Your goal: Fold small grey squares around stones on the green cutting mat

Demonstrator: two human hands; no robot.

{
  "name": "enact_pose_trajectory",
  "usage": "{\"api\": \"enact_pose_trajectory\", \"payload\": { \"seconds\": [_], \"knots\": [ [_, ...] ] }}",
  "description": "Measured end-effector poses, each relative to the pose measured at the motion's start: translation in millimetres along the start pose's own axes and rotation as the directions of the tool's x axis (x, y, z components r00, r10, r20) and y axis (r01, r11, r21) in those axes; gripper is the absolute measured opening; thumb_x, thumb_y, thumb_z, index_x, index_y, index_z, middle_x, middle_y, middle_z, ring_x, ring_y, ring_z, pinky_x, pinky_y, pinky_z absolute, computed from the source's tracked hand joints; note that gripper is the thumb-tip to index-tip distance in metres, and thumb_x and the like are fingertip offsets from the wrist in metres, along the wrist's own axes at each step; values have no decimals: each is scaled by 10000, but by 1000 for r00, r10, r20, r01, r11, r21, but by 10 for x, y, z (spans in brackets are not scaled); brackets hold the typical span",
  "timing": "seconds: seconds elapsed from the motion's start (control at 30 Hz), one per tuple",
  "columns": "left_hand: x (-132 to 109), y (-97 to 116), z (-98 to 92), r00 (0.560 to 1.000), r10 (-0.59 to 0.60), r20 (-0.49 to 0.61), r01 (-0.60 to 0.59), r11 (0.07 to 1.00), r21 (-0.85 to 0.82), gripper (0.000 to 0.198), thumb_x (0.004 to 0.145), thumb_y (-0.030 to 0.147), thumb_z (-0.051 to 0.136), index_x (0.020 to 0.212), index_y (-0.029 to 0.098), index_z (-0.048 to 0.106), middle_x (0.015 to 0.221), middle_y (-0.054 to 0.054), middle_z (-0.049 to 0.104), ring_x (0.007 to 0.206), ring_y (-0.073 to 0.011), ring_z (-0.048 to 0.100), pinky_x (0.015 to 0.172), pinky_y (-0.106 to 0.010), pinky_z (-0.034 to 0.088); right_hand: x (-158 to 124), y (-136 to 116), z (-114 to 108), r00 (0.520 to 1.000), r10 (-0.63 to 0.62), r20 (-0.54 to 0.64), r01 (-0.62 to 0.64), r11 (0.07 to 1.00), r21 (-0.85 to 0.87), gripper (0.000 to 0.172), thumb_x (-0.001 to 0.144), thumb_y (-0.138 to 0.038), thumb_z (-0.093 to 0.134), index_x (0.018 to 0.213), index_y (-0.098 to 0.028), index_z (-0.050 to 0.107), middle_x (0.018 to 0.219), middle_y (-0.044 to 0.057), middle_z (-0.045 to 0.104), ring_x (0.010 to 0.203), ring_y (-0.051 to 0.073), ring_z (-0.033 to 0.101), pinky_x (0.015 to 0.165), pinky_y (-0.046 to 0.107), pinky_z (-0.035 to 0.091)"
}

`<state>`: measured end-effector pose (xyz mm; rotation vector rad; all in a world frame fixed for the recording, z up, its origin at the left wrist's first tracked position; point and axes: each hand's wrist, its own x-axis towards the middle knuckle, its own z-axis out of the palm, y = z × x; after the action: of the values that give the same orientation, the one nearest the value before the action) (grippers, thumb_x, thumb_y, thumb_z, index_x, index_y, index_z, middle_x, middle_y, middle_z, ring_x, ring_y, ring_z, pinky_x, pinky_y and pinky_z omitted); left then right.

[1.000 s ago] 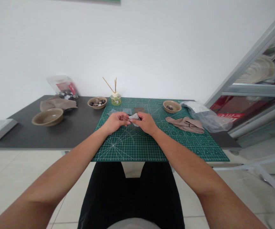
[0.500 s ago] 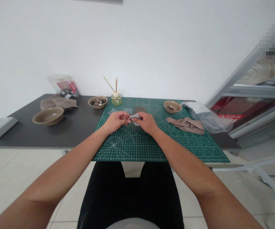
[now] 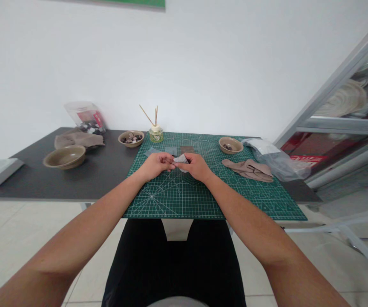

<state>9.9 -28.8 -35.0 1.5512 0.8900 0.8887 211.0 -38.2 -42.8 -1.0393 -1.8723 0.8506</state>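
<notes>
Over the green cutting mat (image 3: 158, 200), my left hand (image 3: 157, 165) and my right hand (image 3: 197, 166) meet at a small piece of light grey cloth (image 3: 180, 159). My right hand pinches the cloth between thumb and fingers. The closed fingertips of my left hand are at its left edge, pinching there. The cloth looks folded or bunched; anything inside it is hidden. Just behind my hands lie small flat pieces: a blue-grey square (image 3: 171, 151), another blue-grey piece (image 3: 152, 151) and a brown square (image 3: 188, 149).
On the left are a bowl of stones (image 3: 130, 139), a larger bowl (image 3: 64, 157), a brown cloth (image 3: 78, 139) and a clear bag (image 3: 86, 117). A reed diffuser (image 3: 156, 134) stands behind. To the right are a small bowl (image 3: 231, 145), a crumpled cloth (image 3: 249, 169) and a plastic bag (image 3: 275, 160).
The grey cloth has shifted slightly in my fingers and looks more gathered in my right hand. My hands stay in nearly the same place; the camera view has tilted up a little.
</notes>
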Motion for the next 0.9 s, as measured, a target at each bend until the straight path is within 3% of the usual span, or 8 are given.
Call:
{"api": "enact_pose_trajectory", "payload": {
  "seconds": [0.27, 0.5, 0.9],
  "knots": [
    [-5, -7, -1, 1000, 20, 8, -20, 1000, 2, 267, 621, 265, 802, 821, 146, 670, 650, 26, 665, 592, -105, 601, 621, -255, 515, 1, -20, 5, 1000, 5, 1, -5, 997, 81, 277, 753, -425, 734, 842, -164, 709, 721, -17, 632, 653, 121, 507, 628, 245, 375],
    [1, -22, 3, 999, 10, -34, -10, 1000, -4, 293, 614, 252, 811, 847, 133, 679, 687, 10, 687, 591, -104, 602, 618, -259, 512, 5, -5, 15, 1000, -9, 8, 9, 999, 52, 254, 782, -406, 704, 863, -165, 709, 728, -17, 637, 658, 123, 510, 642, 252, 375],
    [0, -32, -4, 1000, 15, 3, -15, 1000, 2, 304, 623, 273, 804, 854, 137, 662, 687, 13, 675, 603, -106, 605, 635, -266, 511, 10, -18, 24, 1000, 7, 8, -8, 998, 68, 265, 758, -417, 721, 835, -166, 690, 721, -19, 621, 657, 121, 498, 645, 253, 371]
  ]
}}
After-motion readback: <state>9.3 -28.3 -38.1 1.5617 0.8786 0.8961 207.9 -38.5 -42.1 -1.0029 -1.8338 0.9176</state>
